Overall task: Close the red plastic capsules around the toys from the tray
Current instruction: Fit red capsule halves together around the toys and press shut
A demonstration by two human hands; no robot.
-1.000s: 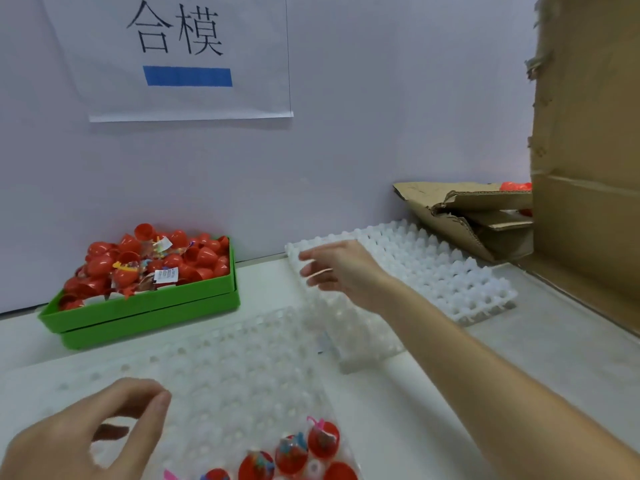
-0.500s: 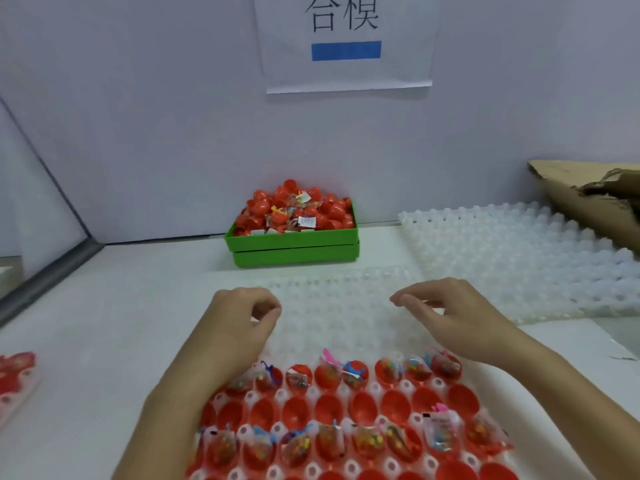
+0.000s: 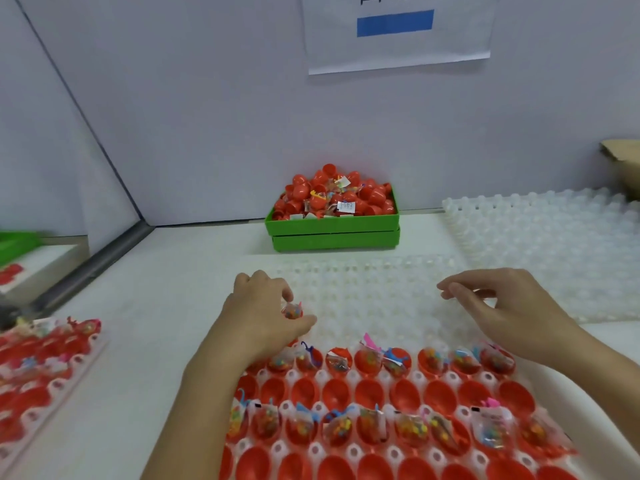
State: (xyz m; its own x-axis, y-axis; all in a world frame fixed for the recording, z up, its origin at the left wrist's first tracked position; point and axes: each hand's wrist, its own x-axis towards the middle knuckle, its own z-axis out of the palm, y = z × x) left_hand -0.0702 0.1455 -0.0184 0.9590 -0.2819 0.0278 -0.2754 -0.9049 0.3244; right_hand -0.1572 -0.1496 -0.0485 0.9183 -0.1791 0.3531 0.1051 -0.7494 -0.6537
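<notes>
Left hand (image 3: 263, 317) pinches a bagged toy (image 3: 292, 310) in its grip above the tray (image 3: 363, 306); right hand (image 3: 498, 306) hovers loose.

The left hand (image 3: 263, 317) pinches a small toy bag (image 3: 292, 310) over the tray (image 3: 346, 299) of red cups (image 3: 337, 393). The right hand (image 3: 502, 306) hangs loose above it.

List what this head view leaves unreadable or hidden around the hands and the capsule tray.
- Wall sign: its text is cut off by the top edge.
- Left hand: pinches a small toy packet; whether a capsule half sits beneath is hidden by the fingers.
- Capsule tray: nearest rows cut off by the bottom edge.
- Left tray: blurred, contents unclear.
- Cardboard: cropped at the right edge.
</notes>
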